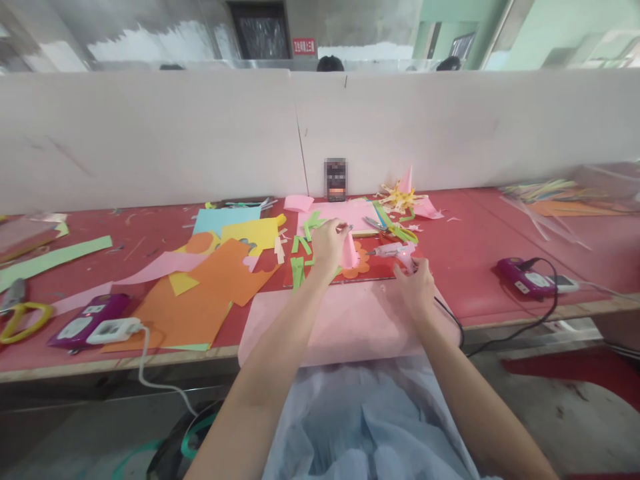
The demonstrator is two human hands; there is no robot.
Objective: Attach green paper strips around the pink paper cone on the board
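Note:
Between the fingertips of my left hand (330,247) is the top of a small pink paper cone (349,253). The cone hangs over an orange paper flower (361,259) on a red board (383,265). My right hand (417,283) is closed around the handle of a pale pink glue gun (395,250), whose nozzle points left toward the cone, a short gap away. Green paper strips (298,270) lie left of the cone. Scissors with yellow-green handles (405,233) rest behind the glue gun. Pink sheeting (330,320) covers the front edge before me.
Orange paper sheets (200,293), yellow paper (253,233) and a blue sheet (227,219) spread to the left. Purple power boxes (93,320) with cables sit on both sides. A phone (335,180) leans against the white partition (200,133). A yellow fringed paper piece (399,199) stands at the back.

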